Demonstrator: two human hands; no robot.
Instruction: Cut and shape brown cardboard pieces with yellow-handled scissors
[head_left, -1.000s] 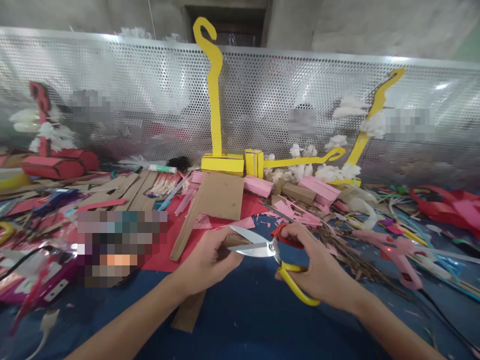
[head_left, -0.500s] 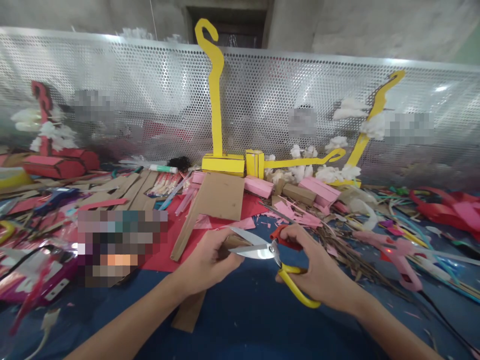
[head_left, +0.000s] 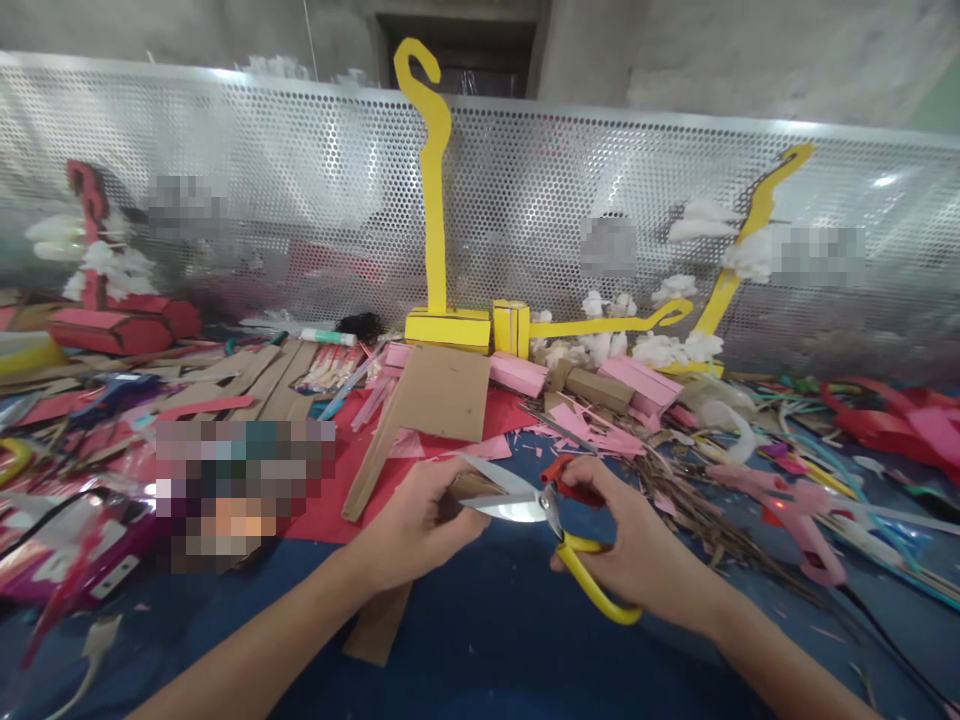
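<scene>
My left hand (head_left: 427,520) is closed around a small brown cardboard piece (head_left: 474,486), most of it hidden by the fingers. In my right hand (head_left: 630,540) is a pair of scissors (head_left: 525,507) with one red and one yellow handle. Their blades are parted and point left, reaching over the cardboard at my left fingertips. A cardboard strip (head_left: 379,625) shows below my left forearm; whether it joins the held piece I cannot tell. Just beyond my hands, a flat cardboard square (head_left: 441,393) lies over red paper (head_left: 315,505).
Behind stand yellow hook-topped stands (head_left: 433,220) before a perforated metal panel (head_left: 300,200). A pink glue gun (head_left: 787,505) with a cord lies at right, near brown scrap strips (head_left: 697,500). A purple box (head_left: 97,560) and cardboard strips (head_left: 262,385) are at left on the blue tabletop (head_left: 510,640).
The scissors' yellow handle has dropped very slightly and the red one has turned a little in my right hand. My left hand stays in place.
</scene>
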